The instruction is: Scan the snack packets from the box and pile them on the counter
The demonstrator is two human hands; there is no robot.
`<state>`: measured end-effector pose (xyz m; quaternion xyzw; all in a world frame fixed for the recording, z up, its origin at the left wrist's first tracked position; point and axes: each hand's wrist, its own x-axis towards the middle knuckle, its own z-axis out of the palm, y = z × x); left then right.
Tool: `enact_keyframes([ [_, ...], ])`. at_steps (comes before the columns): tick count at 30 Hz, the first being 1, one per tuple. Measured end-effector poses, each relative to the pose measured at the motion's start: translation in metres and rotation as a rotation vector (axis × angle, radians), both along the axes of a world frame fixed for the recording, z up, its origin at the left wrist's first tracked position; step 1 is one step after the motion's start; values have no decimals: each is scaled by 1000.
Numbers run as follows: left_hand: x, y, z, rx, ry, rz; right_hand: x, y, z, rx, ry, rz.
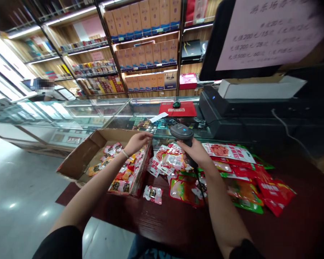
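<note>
My right hand (196, 154) is closed round the handle of a black barcode scanner (181, 132), whose head points down over a heap of red and white snack packets (167, 162) on the dark wooden counter (178, 223). My left hand (137, 141) is curled over the far right rim of an open cardboard box (78, 158). Inside the box lie several small snack packets (124, 172). One small packet (153, 194) lies alone on the counter in front of the box.
Larger red and green packets (245, 180) spread to the right. A black till with a screen and paper notice (259, 36) stands behind them. Glass display cases (70, 111) and stocked shelves (145, 46) fill the background. A person stands far left (47, 90).
</note>
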<state>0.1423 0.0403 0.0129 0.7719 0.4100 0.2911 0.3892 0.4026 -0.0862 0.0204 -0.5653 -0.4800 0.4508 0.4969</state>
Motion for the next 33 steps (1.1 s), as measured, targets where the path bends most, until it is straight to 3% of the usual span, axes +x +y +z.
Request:
enact_keyframes([
  [4,-60,18,-1,-39,19,192,-24,2,4,11,51,85],
  [8,-108,26,-25,-103,214,287,-53,11,7,11,26,198],
  [11,-127,28,-42,-93,391,286,-72,21,8,39,37,333],
  [16,-132,29,-62,18,787,145,-93,37,-2,67,45,446],
  [23,-114,20,-74,69,922,63,-98,46,-16,104,19,372],
  [28,-107,23,-67,97,908,101,-97,46,-15,132,20,351],
  [33,-115,27,-44,101,833,180,-95,43,-16,148,28,339],
])
